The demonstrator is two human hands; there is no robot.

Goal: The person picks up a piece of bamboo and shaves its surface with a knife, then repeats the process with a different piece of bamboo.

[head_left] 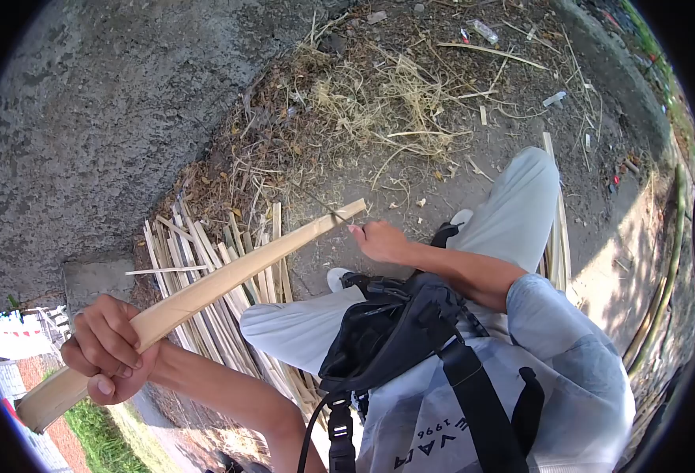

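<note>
A long pale strip of split bamboo or wood [229, 276] runs diagonally from the lower left up to the middle. My left hand [111, 347] is wrapped round its wider lower part. Near the strip's upper end, my right hand [380, 240] is closed on the handle end of a thin dark blade [321, 204]. The blade lies across the strip close to its tip. Most of the handle is hidden in my fingers.
Many cut strips [205, 307] lie piled beneath the held strip. Fibrous shavings [379, 102] cover the dirt ahead. A rough concrete wall [119, 118] rises at upper left. More strips [558, 244] lie beside my right knee, and long poles [667, 276] lie at far right.
</note>
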